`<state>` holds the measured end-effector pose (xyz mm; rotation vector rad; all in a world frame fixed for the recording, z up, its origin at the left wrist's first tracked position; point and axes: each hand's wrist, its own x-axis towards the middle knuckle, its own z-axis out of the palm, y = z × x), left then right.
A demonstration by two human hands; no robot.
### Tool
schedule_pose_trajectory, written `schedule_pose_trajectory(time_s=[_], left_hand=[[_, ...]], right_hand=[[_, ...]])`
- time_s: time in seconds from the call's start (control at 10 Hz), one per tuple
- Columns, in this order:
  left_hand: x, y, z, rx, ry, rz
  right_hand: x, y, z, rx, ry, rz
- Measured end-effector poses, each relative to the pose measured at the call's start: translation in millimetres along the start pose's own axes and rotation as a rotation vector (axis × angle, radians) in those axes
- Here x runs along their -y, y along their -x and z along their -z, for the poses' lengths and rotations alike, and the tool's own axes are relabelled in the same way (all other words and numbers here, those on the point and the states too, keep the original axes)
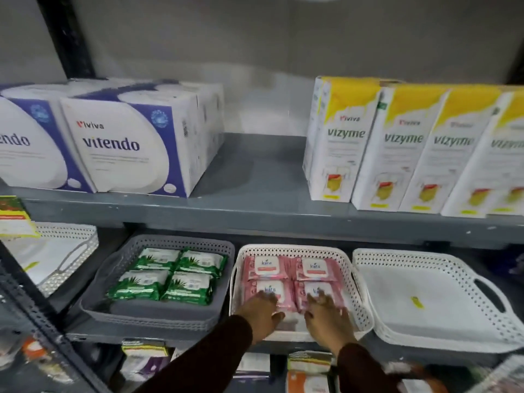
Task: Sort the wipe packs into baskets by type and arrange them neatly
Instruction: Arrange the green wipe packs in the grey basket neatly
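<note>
Grey steel shelf [255, 214] is running across mid-frame, carrying glossy vitendo cartons [133, 143] upper left and yellow-topped vizyme cartons [397, 148] upper right. Below, perforated plastic baskets are sitting side by side: white empty basket [442, 296] lower right, grey basket [158, 307] holding four green wipe packs [170, 276] in a 2x2 grid, white centre basket [354, 276] holding four pink wipe packs [292, 276]. Left hand [259, 310] and right hand [329, 314] are lying flat, fingers spread, pressing on the front pink pair.
</note>
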<state>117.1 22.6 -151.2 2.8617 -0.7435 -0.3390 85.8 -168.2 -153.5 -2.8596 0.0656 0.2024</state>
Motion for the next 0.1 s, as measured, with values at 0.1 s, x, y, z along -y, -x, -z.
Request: schedule_pose_trajectory(time_s=[0.1], left_hand=[[-27.4,45.7,29.2,-0.236,0.176,-0.038]], right_hand=[[9.5,24.9,-5.9,-0.272,-0.219,0.148]])
